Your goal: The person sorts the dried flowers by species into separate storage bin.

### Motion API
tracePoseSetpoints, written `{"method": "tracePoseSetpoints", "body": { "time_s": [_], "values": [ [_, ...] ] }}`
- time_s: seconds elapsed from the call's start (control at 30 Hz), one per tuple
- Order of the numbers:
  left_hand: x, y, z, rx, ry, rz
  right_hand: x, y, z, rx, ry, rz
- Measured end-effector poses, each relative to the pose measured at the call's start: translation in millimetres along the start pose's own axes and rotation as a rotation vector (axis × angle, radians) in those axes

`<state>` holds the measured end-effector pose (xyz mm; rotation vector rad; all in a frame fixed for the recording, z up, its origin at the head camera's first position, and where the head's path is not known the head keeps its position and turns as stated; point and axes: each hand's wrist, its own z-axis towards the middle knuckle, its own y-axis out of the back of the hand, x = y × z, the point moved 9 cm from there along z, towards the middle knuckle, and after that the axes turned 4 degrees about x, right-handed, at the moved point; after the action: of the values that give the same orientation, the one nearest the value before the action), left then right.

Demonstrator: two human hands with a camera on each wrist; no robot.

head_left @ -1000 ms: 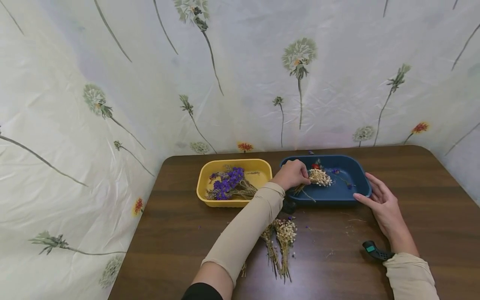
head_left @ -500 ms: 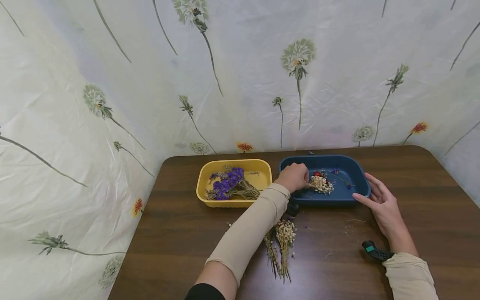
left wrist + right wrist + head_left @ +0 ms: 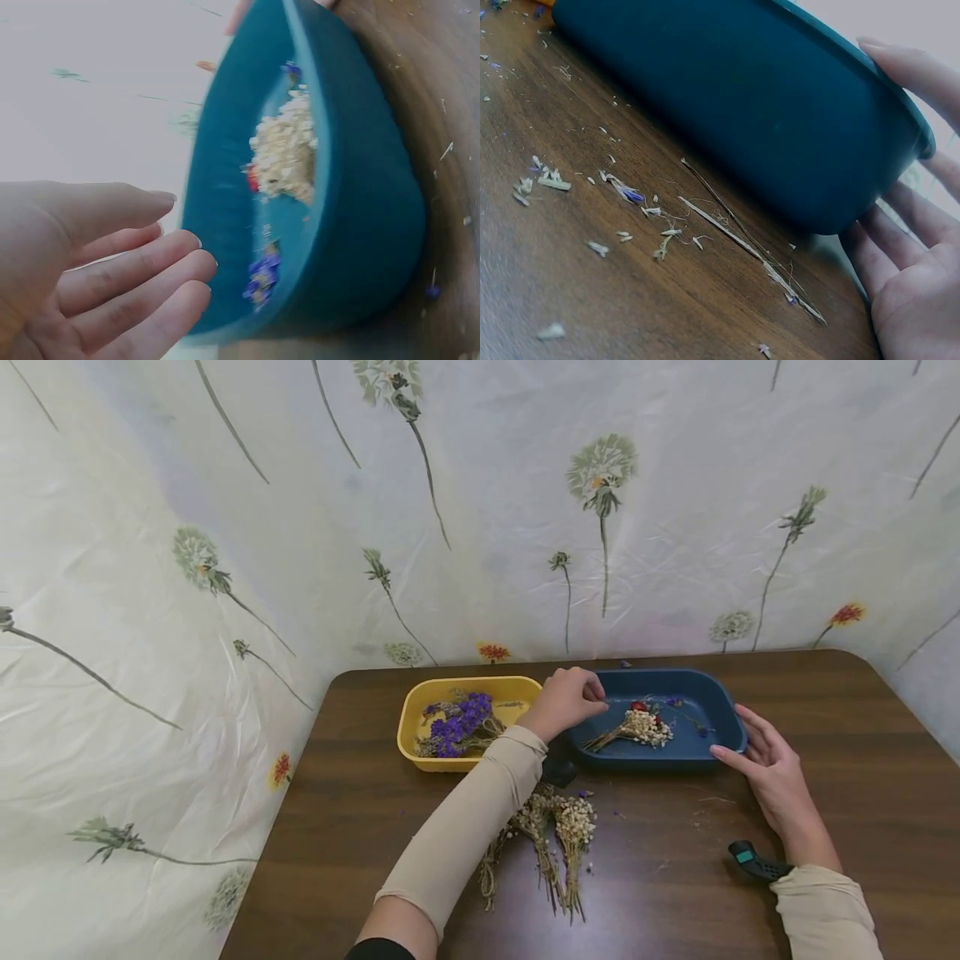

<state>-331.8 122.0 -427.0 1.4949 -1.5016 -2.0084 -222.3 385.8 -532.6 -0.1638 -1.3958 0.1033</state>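
Note:
My left hand (image 3: 566, 700) hovers above the left end of the blue tray (image 3: 660, 760), holding nothing. In the left wrist view its fingers (image 3: 142, 277) are loosely bent, apart from the tray. A bunch of small cream dried flowers (image 3: 647, 727) lies in the tray, stems toward the left. Red blooms (image 3: 639, 706) show beside its head, and a thin purple-flowered sprig (image 3: 690, 718) lies to the right. My right hand (image 3: 772, 768) grips the tray's right front corner. The right wrist view has its thumb (image 3: 907, 71) at the rim and the other fingers around the end wall.
A yellow tray (image 3: 442, 766) with purple dried flowers (image 3: 457, 727) stands left of the blue one. Several cream dried bunches (image 3: 573, 827) lie on the brown table (image 3: 675, 893) in front, partly behind my left forearm. Bits of stem and petal (image 3: 630, 195) litter the wood.
My left hand has let go of the cream bunch's stems and lifted up and left. The bunch now lies in the blue tray, partly over the red blooms. My right hand stays put.

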Motion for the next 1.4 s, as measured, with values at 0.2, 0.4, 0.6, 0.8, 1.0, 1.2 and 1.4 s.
{"method": "tracePoseSetpoints", "body": {
  "time_s": [0.2,0.4,0.6,0.8,1.0,1.2,1.4],
  "values": [
    [16.4,25.7,-28.3,-0.034,-0.024,-0.131,-0.6,0.1,0.1,0.003,-0.01,-0.008],
    [34.2,44.7,-61.5,-0.081,-0.017,-0.164,-1.2,0.9,0.4,-0.019,-0.033,-0.04],
    [46.4,52.8,-87.1,-0.117,-0.008,-0.162,0.6,0.8,0.4,-0.018,-0.037,-0.042],
    [57.0,52.0,-113.6,-0.133,-0.008,-0.188,1.4,0.0,0.7,-0.014,-0.025,-0.032],
    [75.2,46.8,-145.0,-0.152,0.042,-0.21,0.0,-1.2,0.5,0.001,-0.011,-0.005],
    [90.2,39.8,-172.5,-0.162,0.065,-0.24,0.7,-1.9,1.1,-0.008,-0.015,-0.02],
    [101.2,26.1,-193.8,-0.169,0.106,-0.248,-0.8,-0.2,0.5,-0.008,-0.019,-0.021]
  ]
}}
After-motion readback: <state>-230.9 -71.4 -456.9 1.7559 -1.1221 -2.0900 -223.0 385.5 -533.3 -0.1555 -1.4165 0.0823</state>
